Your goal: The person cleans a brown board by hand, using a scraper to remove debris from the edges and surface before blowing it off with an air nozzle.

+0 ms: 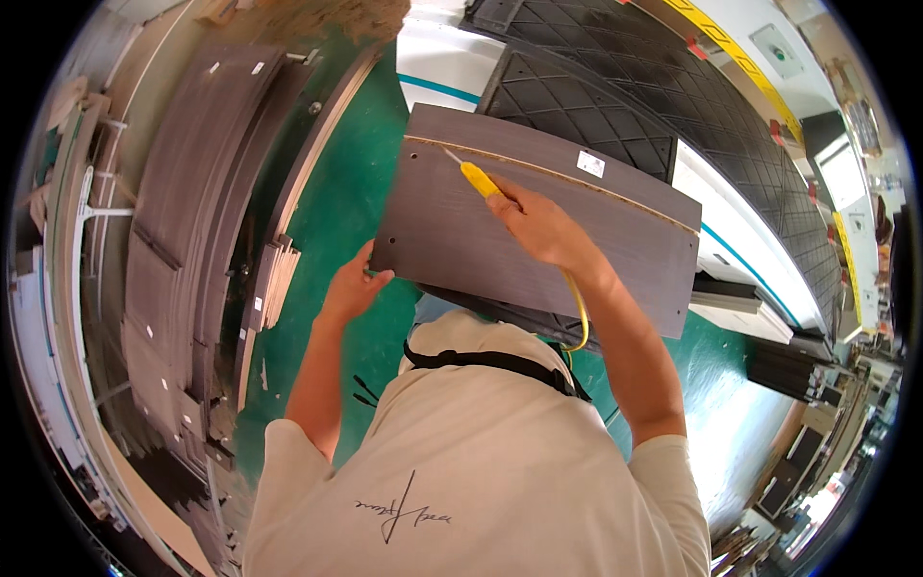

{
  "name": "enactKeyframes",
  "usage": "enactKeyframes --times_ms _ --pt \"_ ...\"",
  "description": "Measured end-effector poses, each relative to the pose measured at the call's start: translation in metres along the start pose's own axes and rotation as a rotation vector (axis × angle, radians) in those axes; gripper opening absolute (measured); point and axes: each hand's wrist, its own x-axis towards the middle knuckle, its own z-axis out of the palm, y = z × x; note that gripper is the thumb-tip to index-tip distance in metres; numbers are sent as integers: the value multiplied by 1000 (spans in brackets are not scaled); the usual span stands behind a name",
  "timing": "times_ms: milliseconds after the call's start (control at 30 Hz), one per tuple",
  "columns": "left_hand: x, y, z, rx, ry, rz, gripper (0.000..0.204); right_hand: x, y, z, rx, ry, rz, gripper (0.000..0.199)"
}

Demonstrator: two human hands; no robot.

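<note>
A dark brown wood-grain panel (538, 231) lies before me, slightly tilted down to the right. Along its far side runs a narrow line of raw, unfinished board, with a white label (591, 164) beyond it. Small round holes show near both ends. My left hand (355, 285) grips the panel's near left corner, thumb on top and fingers partly hidden by the edge. Over the panel, my right hand (535, 223) is closed around a yellow air blow gun (478, 180). Its thin metal nozzle points at the raw line near the far left corner. A yellow hose (581, 306) trails below my right forearm.
Brown panels (207, 163) are stacked along the left, beside a long board (322, 135) and thin light strips (278, 279). Black boards with a diagonal grid (586, 96) lie beyond the panel. White-edged boards (740, 255) stand to the right. The floor (336, 192) is green.
</note>
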Motion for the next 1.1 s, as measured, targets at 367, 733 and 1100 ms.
enactKeyframes --times_ms 367,733,1100 --pt "18 33 41 700 149 406 107 -136 88 7 242 523 367 54" --pt "26 37 68 864 126 644 96 -280 182 41 934 397 319 55" --pt "16 58 49 856 56 631 97 -255 166 41 676 135 304 53"
